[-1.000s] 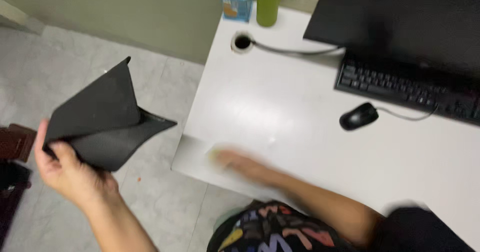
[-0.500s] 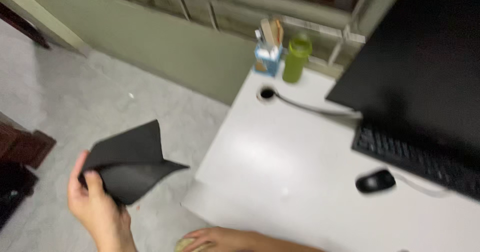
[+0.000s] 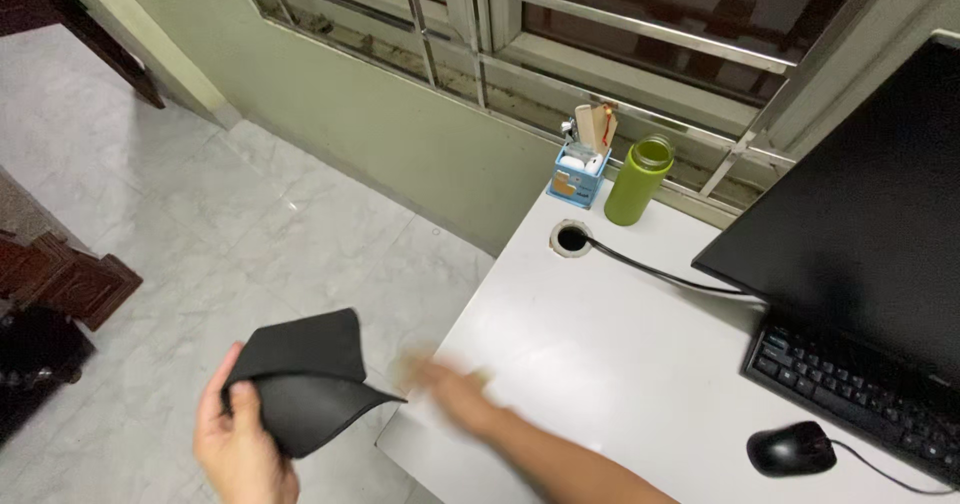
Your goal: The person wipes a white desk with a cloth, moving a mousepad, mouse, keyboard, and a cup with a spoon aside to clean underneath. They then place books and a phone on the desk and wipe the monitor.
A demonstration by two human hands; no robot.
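My left hand [image 3: 235, 444] is low at the left, over the floor, and grips a black mouse pad [image 3: 300, 384] bent into a fold, thumb on top. My right hand [image 3: 455, 394] is motion-blurred and lies on the near left corner of the white desk [image 3: 620, 354]. A pale yellowish cloth [image 3: 412, 369] smears at its fingertips, pressed to the desk top. The two hands are apart, with the desk's edge between them.
On the desk stand a black monitor [image 3: 860, 234], a black keyboard [image 3: 850, 389] and a wired black mouse [image 3: 790, 451] at the right. A green bottle [image 3: 638, 181] and a blue holder [image 3: 578, 176] stand by the cable hole [image 3: 572, 237]. Dark wooden furniture [image 3: 70, 284] is at the left.
The view has tilted up toward the window. My left hand with the mouse pad has sunk in the frame. My right hand has slid along the desk's left edge.
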